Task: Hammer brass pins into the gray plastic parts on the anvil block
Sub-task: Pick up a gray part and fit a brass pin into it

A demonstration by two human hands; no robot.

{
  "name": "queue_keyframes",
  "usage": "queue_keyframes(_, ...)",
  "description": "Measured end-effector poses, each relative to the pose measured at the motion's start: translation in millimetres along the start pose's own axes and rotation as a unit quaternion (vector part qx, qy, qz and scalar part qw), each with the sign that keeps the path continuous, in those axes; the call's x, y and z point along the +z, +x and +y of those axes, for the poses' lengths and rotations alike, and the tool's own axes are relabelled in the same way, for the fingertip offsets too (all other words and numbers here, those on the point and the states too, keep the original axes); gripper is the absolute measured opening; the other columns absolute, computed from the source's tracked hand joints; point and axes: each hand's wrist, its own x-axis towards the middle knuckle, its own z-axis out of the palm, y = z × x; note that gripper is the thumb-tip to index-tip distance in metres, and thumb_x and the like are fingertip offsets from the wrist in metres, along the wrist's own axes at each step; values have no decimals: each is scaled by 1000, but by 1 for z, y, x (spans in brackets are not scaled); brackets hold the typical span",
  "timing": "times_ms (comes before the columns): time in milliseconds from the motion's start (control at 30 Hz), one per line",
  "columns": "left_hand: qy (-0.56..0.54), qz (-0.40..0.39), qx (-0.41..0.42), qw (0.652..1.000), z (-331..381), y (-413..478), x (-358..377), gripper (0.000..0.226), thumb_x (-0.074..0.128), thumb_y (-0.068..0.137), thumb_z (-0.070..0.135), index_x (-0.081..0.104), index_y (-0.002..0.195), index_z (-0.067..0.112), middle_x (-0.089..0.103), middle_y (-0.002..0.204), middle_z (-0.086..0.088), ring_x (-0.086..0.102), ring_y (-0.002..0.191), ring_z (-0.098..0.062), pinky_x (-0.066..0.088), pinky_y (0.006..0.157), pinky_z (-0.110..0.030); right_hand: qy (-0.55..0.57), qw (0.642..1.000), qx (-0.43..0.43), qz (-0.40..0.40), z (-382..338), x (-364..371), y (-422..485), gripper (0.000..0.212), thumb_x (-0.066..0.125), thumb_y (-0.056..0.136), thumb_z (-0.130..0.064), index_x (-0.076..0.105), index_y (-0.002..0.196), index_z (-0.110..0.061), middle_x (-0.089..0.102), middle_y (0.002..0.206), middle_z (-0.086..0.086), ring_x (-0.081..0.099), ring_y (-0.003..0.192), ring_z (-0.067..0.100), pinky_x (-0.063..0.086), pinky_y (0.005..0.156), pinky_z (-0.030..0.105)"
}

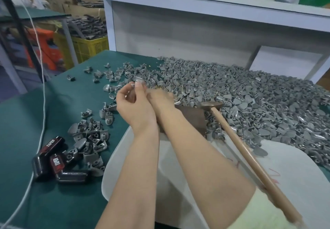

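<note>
Your left hand (133,106) pinches a gray part (139,82) over the green surface (23,130), right hand (161,98) grip unreadable through blur, yellow crate (89,47) at ten o'clock.

Left hand (133,104) pinches gray part (138,81); right hand (160,98) blurred beside; hammer (250,157) rests on anvil block (193,117).

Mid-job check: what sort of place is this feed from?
Probably a factory assembly bench: a heap of identical gray plastic parts on the green table, a hammer by the anvil block, and a yellow crate of more parts behind.
</note>
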Motion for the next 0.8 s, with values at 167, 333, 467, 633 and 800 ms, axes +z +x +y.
queue_keyframes(167, -10, 4, 9, 1000, 3, -1, -1, 6, 55, 95, 12, 52, 91, 15, 72, 89, -6, 69, 77, -6, 55, 76, -21, 18, 999, 5, -31, -3, 12, 5, 30, 33, 98, -27, 59, 86, -18, 66, 109, 5, 57, 109, 25, 23, 103, 47)
queue_keyframes(333, -13, -2, 3, 1000, 5, -6, 1, 6, 55, 95, 12, 53, 90, 15, 71, 88, -6, 69, 79, -9, 56, 77, -20, 36, 999, 16, -27, -1, 12, 7, 29, 32, 99, -28, 50, 77, -21, 66, 109, 5, 56, 111, 24, 23, 102, 46)
queue_keyframes(467, -16, -4, -3, 1000, 6, -8, 1, 7, 55, 95, 11, 53, 89, 15, 71, 88, -6, 69, 80, -10, 55, 77, -20, 51, 998, 26, -7, -2, 13, 8, 34, 33, 98, -28, 52, 71, -19, 68, 102, 5, 58, 104, 24, 25, 100, 45)
queue_keyframes(633, 60, -87, 9, 994, 2, -10, 3, 10, 61, 92, 12, 59, 83, 17, 68, 83, 1, 64, 75, -1, 51, 72, -16, 203, 973, 71, 82, 23, -9, 0, 10, 47, 92, -12, 57, 96, -10, 63, 98, 6, 55, 76, 14, 43, 72, 29)
queue_keyframes(800, 282, -258, 71, 921, -11, -20, 3, 14, 65, 89, 20, 61, 76, 25, 62, 75, 13, 55, 70, -2, 42, 67, -13, 318, 928, 114, 159, 81, -35, -43, 11, 60, 90, -14, 68, 97, -17, 67, 101, -2, 60, 90, 13, 49, 87, 32)
